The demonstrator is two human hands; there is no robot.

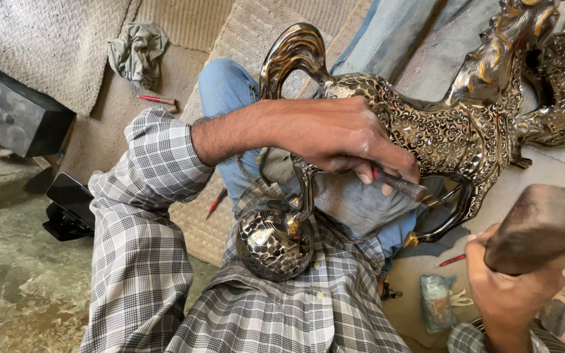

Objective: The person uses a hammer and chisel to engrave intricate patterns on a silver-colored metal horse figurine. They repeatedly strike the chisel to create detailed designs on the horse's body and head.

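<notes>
A shiny engraved metal horse figure (pixel 465 124) lies across my lap, its patterned hoof ball (pixel 274 243) resting on my checked shirt. My left hand (pixel 335 140) reaches over the figure and grips a thin chisel (pixel 408 188), whose tip points at the figure's curved leg. Lower right, my right hand (pixel 514 291) is closed on a wooden mallet (pixel 539 227), raised a short way from the chisel's end.
A woven mat (pixel 204 222) covers the floor under me. A crumpled grey cloth (pixel 137 52) and a red-handled tool (pixel 158 100) lie at the upper left. A black block (pixel 14 114) and a dark phone (pixel 70 196) sit left. A small plastic bag (pixel 438 302) lies near my right hand.
</notes>
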